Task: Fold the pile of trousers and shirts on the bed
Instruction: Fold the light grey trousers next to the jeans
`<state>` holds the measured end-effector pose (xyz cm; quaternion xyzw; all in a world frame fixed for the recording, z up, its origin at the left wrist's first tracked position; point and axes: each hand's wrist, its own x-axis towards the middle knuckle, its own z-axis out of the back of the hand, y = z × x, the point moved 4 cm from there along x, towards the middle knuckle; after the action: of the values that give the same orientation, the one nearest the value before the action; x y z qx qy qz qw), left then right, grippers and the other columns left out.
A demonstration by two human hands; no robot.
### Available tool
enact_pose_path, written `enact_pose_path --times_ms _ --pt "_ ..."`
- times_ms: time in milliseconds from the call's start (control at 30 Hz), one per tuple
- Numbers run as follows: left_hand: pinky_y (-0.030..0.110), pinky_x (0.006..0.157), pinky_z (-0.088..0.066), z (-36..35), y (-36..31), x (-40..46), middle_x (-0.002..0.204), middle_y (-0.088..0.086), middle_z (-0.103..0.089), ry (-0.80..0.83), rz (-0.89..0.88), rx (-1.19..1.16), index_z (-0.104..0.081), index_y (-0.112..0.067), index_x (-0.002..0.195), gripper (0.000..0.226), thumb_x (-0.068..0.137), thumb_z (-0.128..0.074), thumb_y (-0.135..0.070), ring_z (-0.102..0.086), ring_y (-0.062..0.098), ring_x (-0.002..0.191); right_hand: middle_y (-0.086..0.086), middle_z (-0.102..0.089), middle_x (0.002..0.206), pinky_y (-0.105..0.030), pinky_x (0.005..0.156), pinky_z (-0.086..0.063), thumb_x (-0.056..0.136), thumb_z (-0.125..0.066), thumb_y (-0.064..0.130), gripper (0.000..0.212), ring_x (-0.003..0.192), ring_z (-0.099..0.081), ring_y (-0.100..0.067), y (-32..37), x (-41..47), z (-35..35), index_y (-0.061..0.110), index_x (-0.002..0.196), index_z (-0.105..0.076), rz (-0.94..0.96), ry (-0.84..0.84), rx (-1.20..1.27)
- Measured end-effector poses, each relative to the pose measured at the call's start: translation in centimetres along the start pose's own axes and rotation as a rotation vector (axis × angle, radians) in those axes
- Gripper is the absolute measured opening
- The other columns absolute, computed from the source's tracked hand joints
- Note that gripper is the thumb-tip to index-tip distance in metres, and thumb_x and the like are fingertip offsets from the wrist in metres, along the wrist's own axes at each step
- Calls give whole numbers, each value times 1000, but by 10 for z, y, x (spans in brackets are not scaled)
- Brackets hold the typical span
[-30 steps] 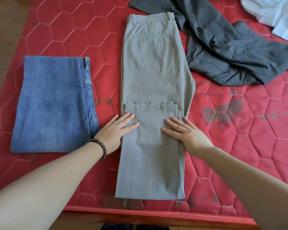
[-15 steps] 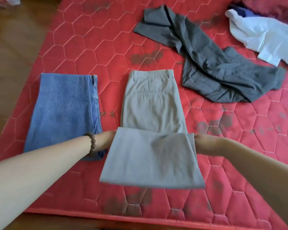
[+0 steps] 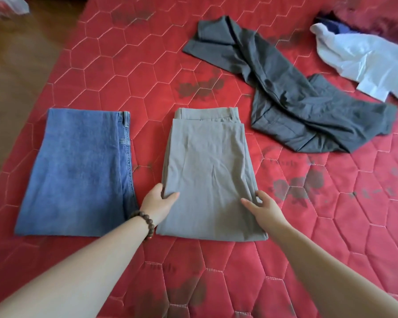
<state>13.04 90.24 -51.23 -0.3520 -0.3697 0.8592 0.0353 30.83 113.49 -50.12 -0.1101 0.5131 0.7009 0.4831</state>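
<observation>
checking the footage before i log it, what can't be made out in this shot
Head view only:
- Blue item behind the white shirt: mostly covered, type unclear.
- White shirt: cut off by the right edge.
- Pale object, top left: blurred and cropped.
- Left hand fingertips: tucked under the grey trousers.

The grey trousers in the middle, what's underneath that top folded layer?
Under the top layer of the grey trousers the waistband end pokes out at the far edge, and stacked layers show along the right side. The rest is covered. The red mattress lies below.

Folded grey trousers (image 3: 208, 177) beside folded jeans (image 3: 78, 173); dark, seemingly unfolded trousers (image 3: 292, 97) beyond.
</observation>
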Motion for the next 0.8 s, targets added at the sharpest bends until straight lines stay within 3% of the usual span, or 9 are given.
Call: enact_pose_path --times_ms 100,167,267,300,367,500,600,800 --pt "32 79 -45 -1 -16 19 101 3 -64 -92 -31 -54 -54 -7 112 32 91 -61 -31 -60 24 95 5 -59 122 -32 85 -51 89 -66 35 52 106 -61 -17 19 15 -5 28 136 -43 49 4 39" --pt "30 69 -33 -6 -25 29 91 7 -56 -180 -55 -4 -49 -4 101 24 96 -52 -27 -55 27 88 5 -54 125 -32 97 -44 92 -63 26 52 117 -54 -19 32 26 -11 21 139 -40 123 5 -7" --pt "34 60 -25 -8 -32 29 72 9 -49 -356 -166 -23 -38 -9 81 25 100 -43 -24 -45 28 70 6 -61 98 -14 75 -39 97 -52 13 14 94 -56 -9 47 34 -16 16 110 -55 284 -146 -56" --pt "35 58 -27 -8 -33 27 69 10 -50 -418 -217 -43 -39 -8 81 26 100 -42 -24 -44 28 65 10 -58 83 -11 64 -37 97 -49 13 11 78 -52 0 51 34 -15 22 93 -54 321 -222 -28" --pt "36 54 -28 -8 -33 27 64 10 -50 -491 -229 -42 -41 -6 83 27 100 -41 -26 -43 29 59 10 -47 66 -13 56 -35 99 -46 15 31 58 -43 1 50 39 -13 27 71 -37 339 -318 12" --pt "35 47 -20 -13 -30 33 58 4 -42 -483 -175 14 -35 -8 80 31 101 -39 -30 -42 28 54 3 -42 62 -20 51 -30 100 -43 16 34 59 -35 -14 48 50 -20 21 69 -29 316 -292 -49" --pt "35 45 -21 -11 -33 35 57 3 -43 -513 -224 -49 -36 -9 78 31 100 -39 -31 -41 20 48 5 -45 61 -17 51 -34 100 -42 18 34 53 -40 -5 53 54 -18 25 69 -31 341 -398 14" --pt "32 59 -30 -1 -31 65 60 5 -47 -379 13 171 -40 -10 58 50 97 -45 -40 -45 28 65 -3 -47 64 -26 50 -30 100 -44 22 33 61 -40 -21 56 69 -18 13 69 -34 232 -341 -104"
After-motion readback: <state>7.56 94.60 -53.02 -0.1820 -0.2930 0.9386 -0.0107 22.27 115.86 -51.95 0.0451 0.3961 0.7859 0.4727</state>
